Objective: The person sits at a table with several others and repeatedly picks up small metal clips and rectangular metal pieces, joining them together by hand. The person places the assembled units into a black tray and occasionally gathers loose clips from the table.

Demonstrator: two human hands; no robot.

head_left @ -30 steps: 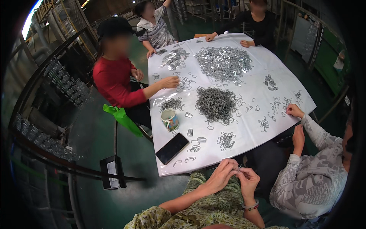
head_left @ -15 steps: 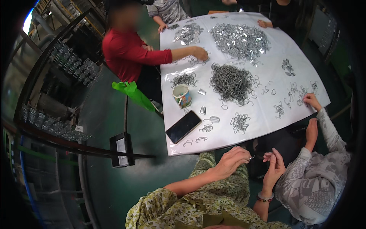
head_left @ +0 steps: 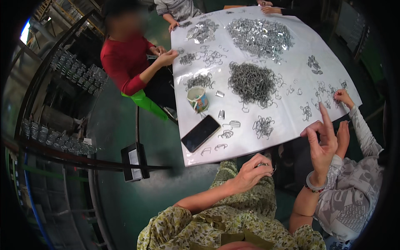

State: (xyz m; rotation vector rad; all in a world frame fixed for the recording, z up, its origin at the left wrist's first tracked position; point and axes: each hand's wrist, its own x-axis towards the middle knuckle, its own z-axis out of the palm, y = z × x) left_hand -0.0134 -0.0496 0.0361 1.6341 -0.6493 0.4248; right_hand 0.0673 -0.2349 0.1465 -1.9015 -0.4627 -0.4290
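Note:
My left hand is closed over my lap, just off the table's near edge. Between its fingers shows a bit of a small metal piece, probably wire; most of it is hidden. My right hand is raised at the table's near right edge, index finger and thumb stretched out, with nothing visible in it. A small heap of wire hooks lies nearest on the white tabletop. Beyond it rises a big dark pile of hooks. Slotted metal clips and loose hooks lie left of the small heap.
A black phone and a paper cup stand on the left side. Shiny metal parts are heaped at the back. A person in red works at left; a neighbour's hand handles hooks at right. Others stand behind.
My right hand has moved away from my left, up and right, its index finger now extended. My left hand stays low. The person in red has drawn an arm back from the table.

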